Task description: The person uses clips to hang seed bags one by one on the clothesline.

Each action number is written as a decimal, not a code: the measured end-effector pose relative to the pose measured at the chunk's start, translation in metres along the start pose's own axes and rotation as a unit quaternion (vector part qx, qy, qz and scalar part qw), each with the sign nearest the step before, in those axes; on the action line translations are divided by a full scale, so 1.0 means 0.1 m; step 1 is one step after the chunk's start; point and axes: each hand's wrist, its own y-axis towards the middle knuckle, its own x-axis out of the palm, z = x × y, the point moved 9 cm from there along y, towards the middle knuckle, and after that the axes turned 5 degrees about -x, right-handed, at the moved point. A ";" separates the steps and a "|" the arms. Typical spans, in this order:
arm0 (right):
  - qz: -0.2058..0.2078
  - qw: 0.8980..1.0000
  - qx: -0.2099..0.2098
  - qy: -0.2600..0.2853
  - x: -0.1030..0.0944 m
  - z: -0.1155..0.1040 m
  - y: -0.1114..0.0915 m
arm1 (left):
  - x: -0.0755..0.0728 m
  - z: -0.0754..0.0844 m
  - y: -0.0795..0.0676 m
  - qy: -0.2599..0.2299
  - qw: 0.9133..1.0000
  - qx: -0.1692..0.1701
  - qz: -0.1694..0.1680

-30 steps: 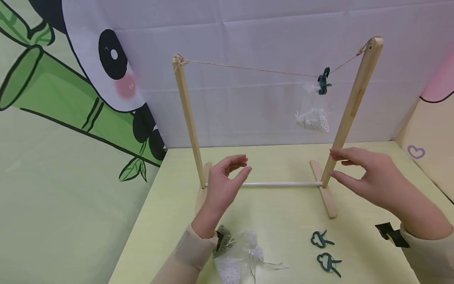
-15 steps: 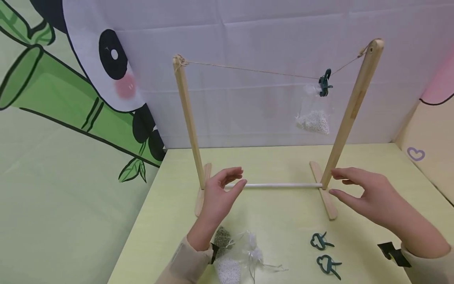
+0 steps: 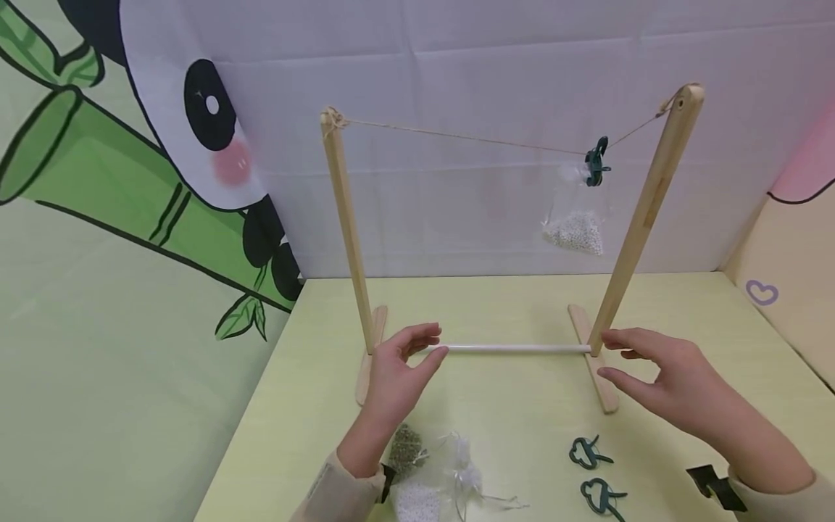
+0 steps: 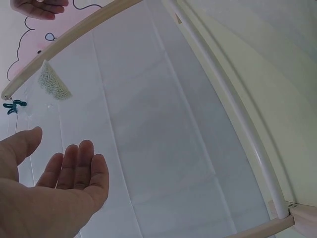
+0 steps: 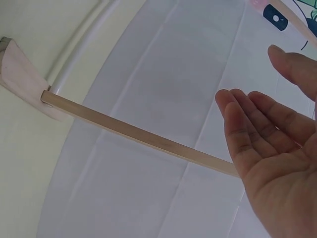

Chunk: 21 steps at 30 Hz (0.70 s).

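Observation:
My left hand point(image 3: 399, 377) hovers near the left wooden post point(image 3: 346, 225), fingers loosely bent, thumb apart and nothing in the palm. Beside the foot of the right wooden post point(image 3: 646, 210), my right hand point(image 3: 672, 377) is likewise empty, its fingers gently bent in the right wrist view. A white rod point(image 3: 522, 349) joins the posts low down, and a thin string point(image 3: 457, 136) runs between their tops. From the string, near the right post, a dark green clip point(image 3: 595, 163) holds up a clear bag of white beads point(image 3: 575, 230).
Two more green clips, an upper clip point(image 3: 589, 452) and a lower clip point(image 3: 603, 498), lie on the pale table point(image 3: 522, 413). Left of them are a bag of dried greyish-green bits point(image 3: 407, 447), a bag of white grains point(image 3: 417, 503) and a sheer drawstring pouch point(image 3: 464, 471).
Both hands have sunk from higher along the posts to about the level of the white rod. The hanging bag and the things on the table stay in place; the head view tilts slightly.

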 end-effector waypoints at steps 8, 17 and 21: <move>-0.002 1.000 -0.001 0.009 0.06 0.00 -0.04 | 0.11 0.06 -0.02 0.022 0.999 0.012 -0.026; -0.045 0.999 0.022 0.018 0.23 0.03 -0.18 | 0.27 0.05 -0.10 0.047 0.997 0.027 -0.046; -0.066 0.997 0.036 0.017 0.30 0.06 -0.24 | 0.38 0.02 -0.15 0.054 0.996 0.024 -0.070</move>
